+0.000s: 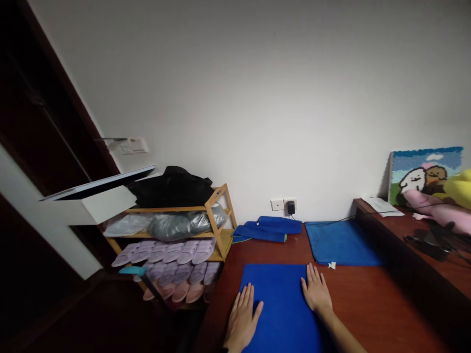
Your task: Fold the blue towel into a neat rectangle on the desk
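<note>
Head view, two hands (pixel 241 317) (pixel 318 294), one cloth (pixel 280 311) beneath

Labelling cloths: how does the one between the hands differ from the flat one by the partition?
The front cloth is vivid, deep blue; the rear cloth is duller. The left hand and right hand rest at the front cloth's sides; neither touches the rear cloth. A white tag shows at the rear cloth's edge, none on the front cloth. Both lie flat.

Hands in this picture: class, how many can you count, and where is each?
2: the left hand at the left edge of the spread blue cloth, the right hand at its right edge. Neither is hidden.
</note>
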`<control>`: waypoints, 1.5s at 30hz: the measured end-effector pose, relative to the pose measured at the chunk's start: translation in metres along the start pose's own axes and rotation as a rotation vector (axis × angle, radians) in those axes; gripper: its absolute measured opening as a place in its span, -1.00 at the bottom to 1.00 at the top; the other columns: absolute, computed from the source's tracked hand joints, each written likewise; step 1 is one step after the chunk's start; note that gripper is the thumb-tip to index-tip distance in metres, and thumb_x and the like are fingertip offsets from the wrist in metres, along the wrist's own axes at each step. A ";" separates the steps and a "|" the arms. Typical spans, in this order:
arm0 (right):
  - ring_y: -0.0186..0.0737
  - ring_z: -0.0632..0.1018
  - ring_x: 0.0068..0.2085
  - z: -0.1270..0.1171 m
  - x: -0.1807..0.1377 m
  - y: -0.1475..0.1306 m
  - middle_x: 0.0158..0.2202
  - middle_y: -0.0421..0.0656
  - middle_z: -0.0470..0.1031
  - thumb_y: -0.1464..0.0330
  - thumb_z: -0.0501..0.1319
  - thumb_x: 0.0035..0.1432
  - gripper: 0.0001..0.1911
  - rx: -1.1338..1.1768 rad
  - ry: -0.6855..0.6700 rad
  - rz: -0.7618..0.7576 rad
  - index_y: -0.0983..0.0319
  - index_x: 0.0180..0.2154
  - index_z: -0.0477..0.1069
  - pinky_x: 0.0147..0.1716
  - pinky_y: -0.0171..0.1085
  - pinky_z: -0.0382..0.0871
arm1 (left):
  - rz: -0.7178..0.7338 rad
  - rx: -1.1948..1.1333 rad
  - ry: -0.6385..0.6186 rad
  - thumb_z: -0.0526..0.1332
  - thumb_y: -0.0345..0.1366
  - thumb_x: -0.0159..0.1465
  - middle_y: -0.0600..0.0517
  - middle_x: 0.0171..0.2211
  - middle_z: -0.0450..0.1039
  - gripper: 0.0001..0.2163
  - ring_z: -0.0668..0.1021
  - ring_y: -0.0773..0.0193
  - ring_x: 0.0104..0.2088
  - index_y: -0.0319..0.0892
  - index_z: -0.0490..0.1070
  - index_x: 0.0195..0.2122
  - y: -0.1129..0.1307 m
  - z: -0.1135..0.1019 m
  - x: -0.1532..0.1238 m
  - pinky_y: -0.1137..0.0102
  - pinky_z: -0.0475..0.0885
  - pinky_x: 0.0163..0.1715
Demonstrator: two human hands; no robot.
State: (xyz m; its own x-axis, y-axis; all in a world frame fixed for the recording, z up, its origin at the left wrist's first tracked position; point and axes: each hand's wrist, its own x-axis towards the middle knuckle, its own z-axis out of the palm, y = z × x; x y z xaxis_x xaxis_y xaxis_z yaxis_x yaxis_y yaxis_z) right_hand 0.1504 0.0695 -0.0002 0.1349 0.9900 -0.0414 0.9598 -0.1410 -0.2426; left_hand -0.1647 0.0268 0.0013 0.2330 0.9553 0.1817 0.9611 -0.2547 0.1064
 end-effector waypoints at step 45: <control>-0.10 -0.12 0.49 0.012 0.002 0.012 0.51 -0.09 -0.18 0.11 -0.29 0.37 -0.24 -0.085 0.004 -0.042 0.37 0.45 -0.15 0.42 -0.03 -0.28 | 0.367 -0.241 -0.066 -0.26 -0.01 0.52 0.02 0.49 -0.10 -0.41 0.03 0.17 0.47 -0.07 -0.35 0.49 0.126 0.026 0.040 0.12 0.00 0.45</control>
State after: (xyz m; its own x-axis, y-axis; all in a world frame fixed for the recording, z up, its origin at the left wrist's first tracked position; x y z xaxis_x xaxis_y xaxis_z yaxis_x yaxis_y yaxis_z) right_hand 0.1593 0.0693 -0.0146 0.0949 0.9951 -0.0290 0.9820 -0.0984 -0.1613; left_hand -0.0304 0.0370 -0.0033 0.5686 0.8008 0.1881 0.7531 -0.5988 0.2725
